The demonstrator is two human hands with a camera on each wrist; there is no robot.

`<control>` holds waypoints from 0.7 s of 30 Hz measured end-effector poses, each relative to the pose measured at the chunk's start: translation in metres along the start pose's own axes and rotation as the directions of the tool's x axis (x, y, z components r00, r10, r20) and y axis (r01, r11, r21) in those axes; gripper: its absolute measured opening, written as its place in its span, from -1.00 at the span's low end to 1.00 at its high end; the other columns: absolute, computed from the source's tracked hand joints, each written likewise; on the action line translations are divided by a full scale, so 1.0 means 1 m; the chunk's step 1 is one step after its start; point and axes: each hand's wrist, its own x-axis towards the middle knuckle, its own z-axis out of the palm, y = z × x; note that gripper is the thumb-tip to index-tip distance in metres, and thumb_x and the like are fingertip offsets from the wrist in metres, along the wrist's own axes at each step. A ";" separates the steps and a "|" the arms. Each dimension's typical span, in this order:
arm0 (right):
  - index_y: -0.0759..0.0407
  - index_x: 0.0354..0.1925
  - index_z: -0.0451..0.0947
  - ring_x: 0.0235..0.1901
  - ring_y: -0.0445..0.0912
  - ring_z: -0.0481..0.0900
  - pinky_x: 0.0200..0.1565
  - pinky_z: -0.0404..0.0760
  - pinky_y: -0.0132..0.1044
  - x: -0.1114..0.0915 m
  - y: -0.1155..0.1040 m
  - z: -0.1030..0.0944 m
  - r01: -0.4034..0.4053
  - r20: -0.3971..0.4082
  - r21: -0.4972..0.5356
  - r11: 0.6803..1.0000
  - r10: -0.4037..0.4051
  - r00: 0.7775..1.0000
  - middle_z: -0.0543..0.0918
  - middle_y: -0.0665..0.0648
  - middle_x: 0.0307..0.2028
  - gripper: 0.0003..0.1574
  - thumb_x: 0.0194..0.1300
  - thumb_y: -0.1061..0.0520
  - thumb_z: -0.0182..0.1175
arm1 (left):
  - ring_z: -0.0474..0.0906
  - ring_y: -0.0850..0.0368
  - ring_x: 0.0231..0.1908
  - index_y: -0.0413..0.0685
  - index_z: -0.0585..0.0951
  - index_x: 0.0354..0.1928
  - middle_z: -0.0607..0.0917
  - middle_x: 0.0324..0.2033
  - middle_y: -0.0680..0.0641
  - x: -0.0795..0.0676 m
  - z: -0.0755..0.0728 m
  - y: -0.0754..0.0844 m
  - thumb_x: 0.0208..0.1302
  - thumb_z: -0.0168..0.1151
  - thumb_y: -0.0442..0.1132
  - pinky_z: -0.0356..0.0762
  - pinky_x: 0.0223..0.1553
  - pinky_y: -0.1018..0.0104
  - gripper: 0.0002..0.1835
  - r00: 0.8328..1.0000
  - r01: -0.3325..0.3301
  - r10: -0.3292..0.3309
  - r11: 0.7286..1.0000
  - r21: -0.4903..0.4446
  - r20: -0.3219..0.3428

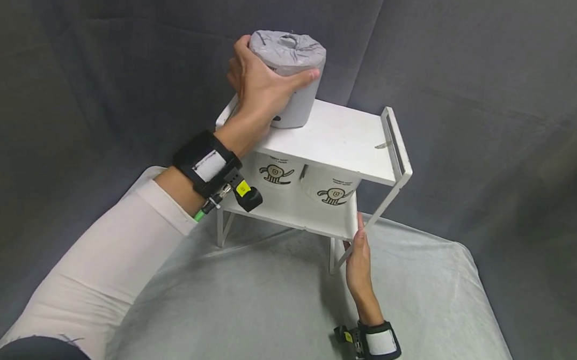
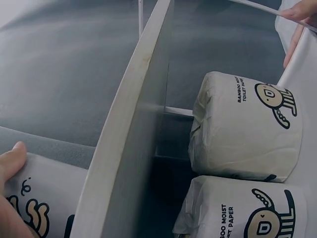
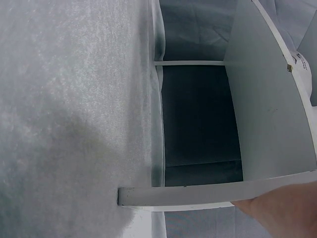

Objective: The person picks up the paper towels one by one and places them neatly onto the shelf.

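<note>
My left hand (image 1: 261, 87) grips a wrapped toilet paper roll (image 1: 301, 102) that stands upright at the left end of the top board of a white two-tier shelf (image 1: 341, 136). The thumb lies across the front and the other fingers go round its left side. Two more wrapped rolls, a left one (image 1: 276, 171) and a right one (image 1: 329, 188), sit side by side on the lower board. Low on the right, my right hand (image 1: 360, 258) holds the shelf's side frame by the lower board; part of its fingers is hidden behind the frame.
The shelf stands on a table with a pale cloth (image 1: 264, 297). Grey curtains (image 1: 466, 102) hang behind and at both sides. Raised rails (image 1: 401, 144) edge the ends of the top board.
</note>
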 end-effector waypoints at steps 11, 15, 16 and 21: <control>-0.09 0.58 -0.16 0.48 0.10 -0.03 0.40 0.01 0.13 0.001 0.001 -0.001 -0.004 0.001 -0.014 1.000 0.004 1.000 -0.10 0.13 0.55 -0.25 0.55 -0.24 -0.45 | -0.01 0.16 0.36 0.26 -0.04 0.48 0.12 0.41 0.04 -0.003 0.009 0.002 -0.40 0.51 0.38 0.02 0.30 0.40 0.36 0.993 0.039 -0.037 0.999 0.012 -0.112; -0.10 0.58 -0.15 0.47 0.12 -0.01 0.39 0.00 0.17 0.000 0.000 -0.001 -0.001 -0.002 -0.015 1.000 0.001 1.000 -0.08 0.14 0.55 -0.25 0.54 -0.24 -0.45 | -0.02 0.16 0.37 0.27 -0.05 0.49 0.12 0.41 0.03 -0.003 0.012 0.003 -0.44 0.52 0.38 -0.01 0.32 0.41 0.39 0.991 0.049 -0.049 0.999 -0.003 -0.128; -0.11 0.58 -0.16 0.47 0.12 -0.02 0.39 0.00 0.17 0.001 0.000 -0.001 -0.003 -0.001 -0.015 1.000 0.003 1.000 -0.08 0.14 0.55 -0.25 0.54 -0.25 -0.45 | -0.03 0.16 0.37 0.28 -0.05 0.49 0.12 0.42 0.03 -0.003 0.013 0.003 -0.45 0.52 0.39 -0.02 0.33 0.41 0.39 0.990 0.052 -0.053 0.999 -0.008 -0.131; -0.12 0.58 -0.16 0.48 0.11 -0.01 0.39 0.00 0.17 0.000 0.001 -0.001 -0.004 -0.001 -0.030 1.000 0.004 1.000 -0.08 0.13 0.55 -0.26 0.55 -0.24 -0.46 | -0.06 0.15 0.39 0.28 -0.06 0.49 0.10 0.43 0.02 -0.003 0.015 0.001 -0.45 0.52 0.39 -0.05 0.35 0.40 0.40 0.990 0.056 -0.057 0.998 -0.013 -0.131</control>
